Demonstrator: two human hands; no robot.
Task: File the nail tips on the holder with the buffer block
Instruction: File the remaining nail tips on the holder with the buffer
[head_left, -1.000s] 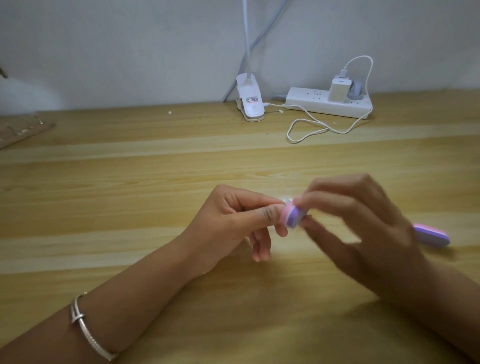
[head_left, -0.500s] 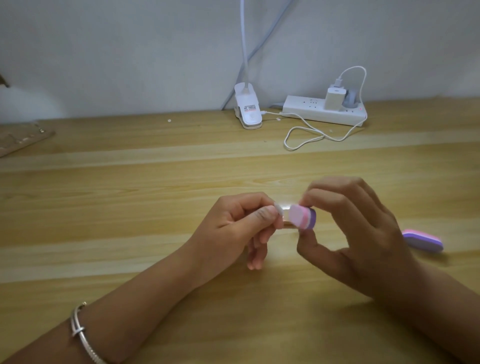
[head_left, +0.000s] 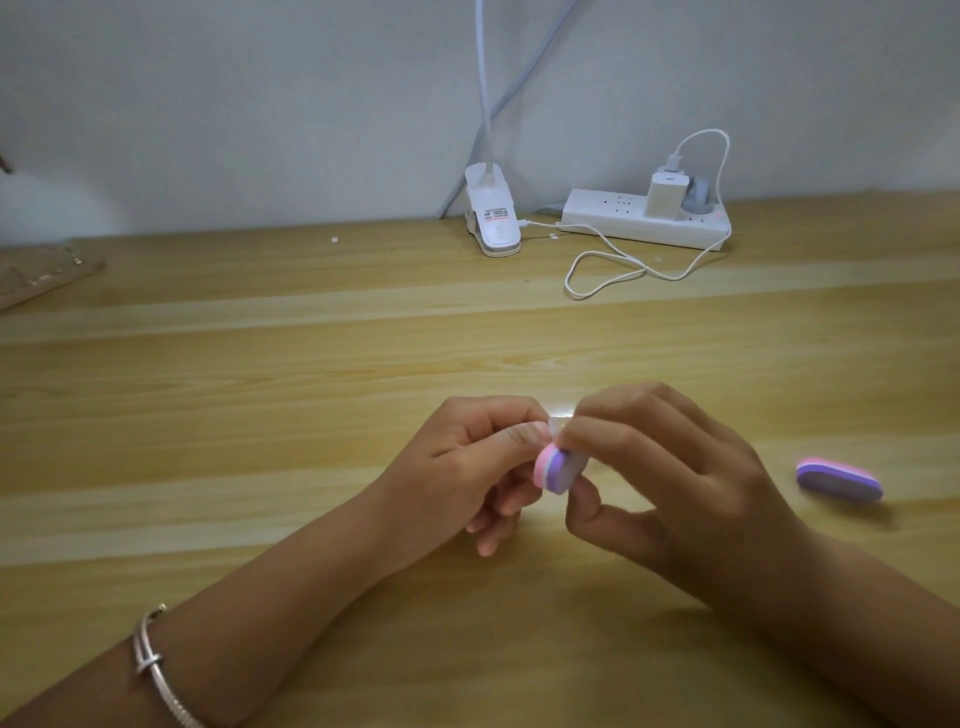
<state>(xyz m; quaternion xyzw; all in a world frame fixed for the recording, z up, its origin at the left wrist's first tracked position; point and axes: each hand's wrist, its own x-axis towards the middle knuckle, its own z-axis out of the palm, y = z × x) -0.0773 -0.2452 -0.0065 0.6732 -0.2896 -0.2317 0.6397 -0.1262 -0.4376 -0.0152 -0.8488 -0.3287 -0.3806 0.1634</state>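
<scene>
Left hand (head_left: 467, 462) sits around mid-worktop. Its grip is closed, thumb and forefinger pinching a small clear glossy plastic nail tip (head_left: 557, 427) that pokes out to the right. Right up against it from below is the small pink, white and purple layered foam buffer block (head_left: 553, 470). One rounded end faces the camera and down-left, stripes tilted. The long axis looks like it runs back and up to the right, into the right hand (head_left: 675, 488), whose grip is closed on the block, fingers over the top and thumb underneath. Both hands are lifted a bit off the light wooden worktop (head_left: 260, 415).

Other stuff, left to right:
- flat brownish thing (head_left: 41, 275) at the far left edge
- thin silver bracelet (head_left: 156, 670) on the left wrist
- white clip-on lamp base (head_left: 491, 218) at the back by the wall
- white power strip (head_left: 613, 221) just beside it, with a white charger brick (head_left: 665, 195) plugged in and a looping white cable (head_left: 613, 270)
- a second oval pink-and-purple buffer (head_left: 839, 480) lying flat, well right of the hands

Nothing sits between the hands and any of it.

Hard to see: most of the block is under the right fingers. I can't make out any holder, since the left fingers cover whatever the tip sits on. The brownish thing is cut off and blurry, and the lamp's neck runs out of the top.
</scene>
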